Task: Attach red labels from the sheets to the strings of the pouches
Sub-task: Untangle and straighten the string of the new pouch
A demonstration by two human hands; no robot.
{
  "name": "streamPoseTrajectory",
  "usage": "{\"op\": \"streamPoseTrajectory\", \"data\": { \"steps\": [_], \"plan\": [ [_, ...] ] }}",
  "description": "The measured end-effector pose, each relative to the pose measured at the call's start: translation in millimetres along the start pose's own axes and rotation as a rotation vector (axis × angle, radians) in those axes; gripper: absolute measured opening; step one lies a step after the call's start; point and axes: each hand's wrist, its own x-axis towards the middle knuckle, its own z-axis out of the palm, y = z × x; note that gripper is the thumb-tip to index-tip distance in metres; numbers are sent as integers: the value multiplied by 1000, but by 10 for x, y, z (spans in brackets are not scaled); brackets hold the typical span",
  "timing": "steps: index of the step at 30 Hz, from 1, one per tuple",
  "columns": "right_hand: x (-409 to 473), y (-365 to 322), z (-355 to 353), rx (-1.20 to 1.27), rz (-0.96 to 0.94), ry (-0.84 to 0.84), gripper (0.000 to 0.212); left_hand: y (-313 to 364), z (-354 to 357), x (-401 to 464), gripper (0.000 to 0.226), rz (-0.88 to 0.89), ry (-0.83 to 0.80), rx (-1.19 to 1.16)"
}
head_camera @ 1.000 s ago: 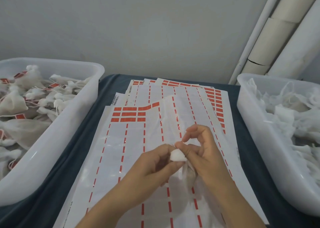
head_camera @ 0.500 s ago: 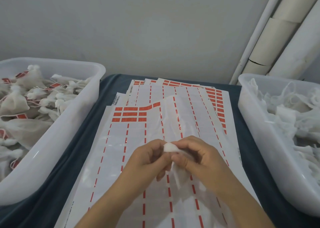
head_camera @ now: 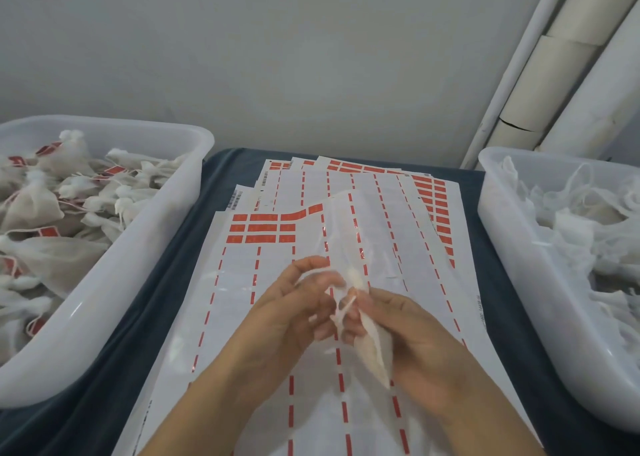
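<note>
Both hands pinch one soft white pouch above the label sheets: right hand holds its body, left hand its thin string. It looks light and floppy, so grip the string near the knot.

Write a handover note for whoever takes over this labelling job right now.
Left hand: pinching the string of the pouch.
Right hand: gripping that pouch over the label sheets.
Left tub: pouches that already carry red labels.
Right tub: pouches with no labels showing.
Done: many pouches tagged. The string in hand shows no label yet.
Left: peel one of the red labels from the top sheet, fix it on this string, then go on with the right tub.
</note>
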Motion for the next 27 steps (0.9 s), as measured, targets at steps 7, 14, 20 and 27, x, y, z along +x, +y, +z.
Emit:
{"op": "streamPoseTrajectory", "data": {
  "steps": [7,14,20,27],
  "plan": [
    [68,98,3,-541,-219,391,40,-166,59,-2,36,521,234,1012],
    [62,116,-11,-461,-292,228,27,-114,18,1,40,397,159,679],
    [75,145,21,-423,-221,106,35,113,-157,35,22,257,261,-143],
    [92,124,-23,-638,-273,196,33,106,-112,47,22,249,171,-259]
  ]
}}
